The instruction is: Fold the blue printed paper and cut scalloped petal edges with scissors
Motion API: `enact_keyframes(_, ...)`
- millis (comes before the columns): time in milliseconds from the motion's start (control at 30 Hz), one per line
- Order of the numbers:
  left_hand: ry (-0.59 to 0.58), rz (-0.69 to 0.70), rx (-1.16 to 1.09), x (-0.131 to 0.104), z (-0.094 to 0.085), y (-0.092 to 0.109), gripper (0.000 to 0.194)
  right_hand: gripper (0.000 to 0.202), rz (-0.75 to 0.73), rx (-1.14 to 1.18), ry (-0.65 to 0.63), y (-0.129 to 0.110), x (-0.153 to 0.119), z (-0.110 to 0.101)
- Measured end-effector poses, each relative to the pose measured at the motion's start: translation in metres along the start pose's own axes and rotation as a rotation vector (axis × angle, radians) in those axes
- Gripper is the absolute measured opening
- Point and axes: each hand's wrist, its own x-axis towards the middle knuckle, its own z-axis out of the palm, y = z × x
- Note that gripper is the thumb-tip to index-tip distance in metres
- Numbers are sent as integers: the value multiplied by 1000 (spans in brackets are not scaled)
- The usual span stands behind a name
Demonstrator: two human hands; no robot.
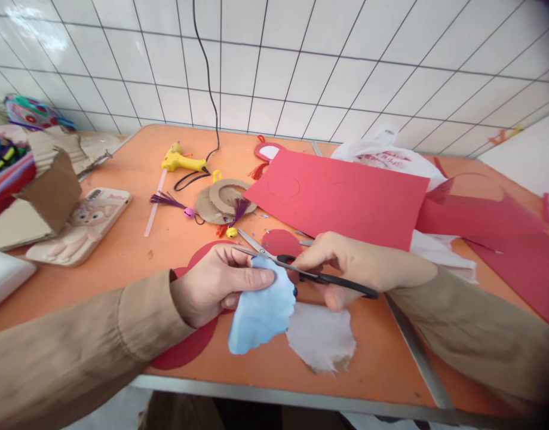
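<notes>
Between the thumb and fingers of my left hand (229, 278) is a light blue piece of fabric or thin paper (260, 313) with a ragged right edge. My right hand (341, 263) grips black-handled scissors (319, 277), whose parted blades lie at the upper edge of the blue piece. A torn-edged whitish piece (321, 337) lies on the table below my right hand. Beneath my left hand are red paper pieces (189, 343), partly hidden. A small red paper circle (281, 242) rests just beyond the blades.
A yellow hot glue gun (180, 160) with a cord lies behind. Nearby are cardboard rings (211, 200), a purple tassel (166, 200) and a yellow bell (231, 232). Red sheets (346, 191) and a plastic bag (386, 152) occupy the right; a phone (86, 224) and cardboard box (54, 191) the left.
</notes>
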Motion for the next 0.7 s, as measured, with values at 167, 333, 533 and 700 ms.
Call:
enact_keyframes(167, 2, -6, 11, 0, 1, 1, 35, 54, 17, -1, -3, 1, -1, 0)
enact_keyframes(333, 21, -8, 29, 0, 1, 0, 36, 56, -19, -22, -15, 4, 1, -1)
enact_keyframes(533, 0, 18, 2, 0, 2, -1, 33, 50, -22, -27, -10, 4, 2, 0)
enact_keyframes(700, -11, 37, -14, 1, 4, -1, 32, 54, -4, 20, -28, 2, 2, 2)
